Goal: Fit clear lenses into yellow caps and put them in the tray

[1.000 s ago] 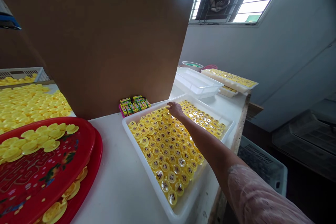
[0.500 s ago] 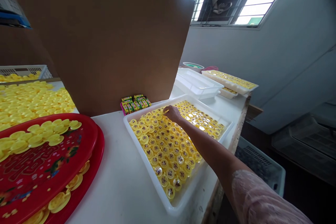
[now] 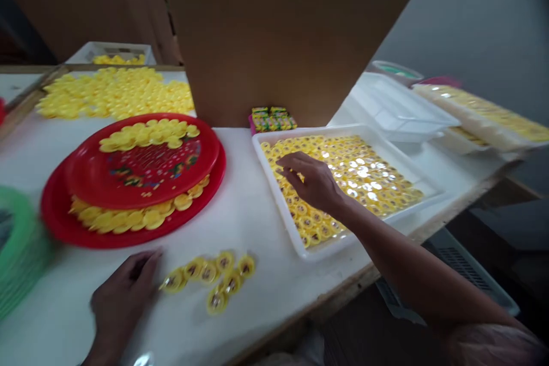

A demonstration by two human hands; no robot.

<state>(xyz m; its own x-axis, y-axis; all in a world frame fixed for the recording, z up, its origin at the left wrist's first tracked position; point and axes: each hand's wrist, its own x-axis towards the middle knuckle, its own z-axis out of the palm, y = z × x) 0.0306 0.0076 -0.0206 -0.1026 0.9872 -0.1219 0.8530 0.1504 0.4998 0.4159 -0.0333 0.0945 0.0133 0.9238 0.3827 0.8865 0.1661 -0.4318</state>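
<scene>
In the head view, the right hand (image 3: 315, 180) is hovering over the left part of the white plastic tray (image 3: 281, 200), its thumb and fingers loosely curved and slightly parted, with nothing showing between them; whether the fingertips are touching the printed yellow discs (image 3: 355, 168) below is hard to tell. Those discs are lying in close rows inside the tray. The left hand (image 3: 122, 291) is resting low over the tabletop (image 3: 240, 194), fingers curling inward, just beside a loose cluster of discs (image 3: 232, 283); its palm is hidden, so I cannot tell whether it is gripping anything.

Good handling here is probably calling for a light pinch at the rim, printed face up, with the wrist and forearm staying high so nothing is dragging across the neat rows.

The discs are looking thin, round and glossy, their dark centres sitting within yellow borders and some catching hard glare. The tray is showing smooth, milky walls and rounded corners. Beyond the left hand, a shiny red floral tray (image 3: 98, 168) is carrying plainer yellow pieces (image 3: 148, 134), while a matt brown cardboard panel (image 3: 278, 40) is standing behind.
</scene>
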